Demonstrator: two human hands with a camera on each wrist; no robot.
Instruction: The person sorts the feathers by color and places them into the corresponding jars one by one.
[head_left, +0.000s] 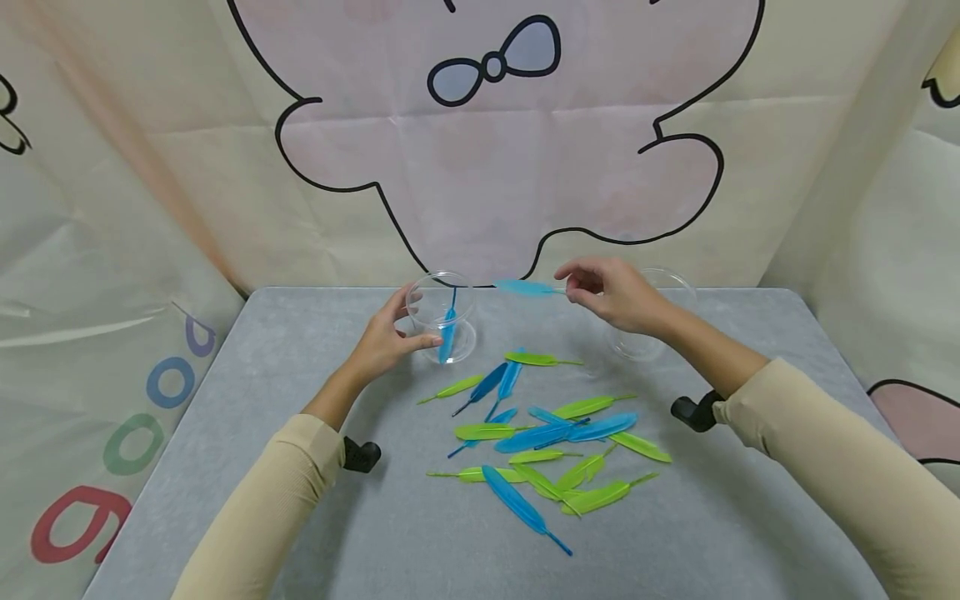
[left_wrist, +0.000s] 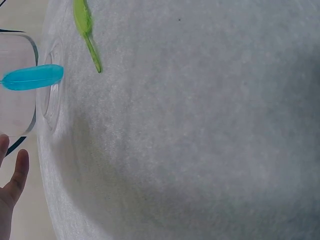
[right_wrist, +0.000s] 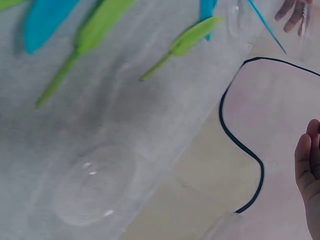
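My left hand (head_left: 386, 337) holds a clear plastic cup (head_left: 467, 317) near the far edge of the table, thumb in front and fingers at its far side. Inside that cup leans a blue feather (head_left: 448, 329), also seen as a blue feather (left_wrist: 35, 77) in the left wrist view. The right hand (head_left: 618, 296) pinches another blue feather (head_left: 525, 287) by its quill, its vane pointing left toward the cup, above the table. Behind the right wrist stands a second clear cup (head_left: 637, 346), partly hidden by the hand.
Several green feathers (head_left: 596, 497) and blue feathers (head_left: 517, 500) lie scattered and overlapping mid-table. The grey table (head_left: 360, 533) ends at a back wall sheet (head_left: 337, 233) with a cartoon drawing. Black wrist mounts (head_left: 362, 456) show at both cuffs.
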